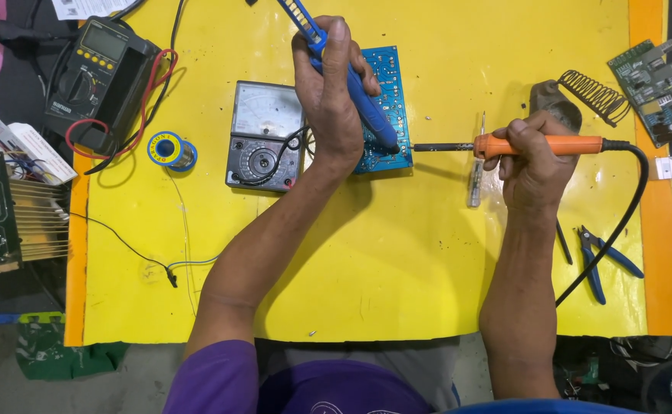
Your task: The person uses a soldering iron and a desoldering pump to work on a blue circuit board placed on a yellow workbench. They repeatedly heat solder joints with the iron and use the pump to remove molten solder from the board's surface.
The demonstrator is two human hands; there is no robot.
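Note:
A blue circuit board lies on the yellow mat, partly hidden under my left hand. My left hand grips a blue desoldering pump, its tip down on the board's near right corner. My right hand holds an orange-handled soldering iron lying level, its dark tip reaching left to the board's right edge beside the pump's tip.
An analog meter sits left of the board, a solder spool and a dark digital multimeter farther left. A coil iron stand, a green board, blue cutters and a clear-handled screwdriver lie right.

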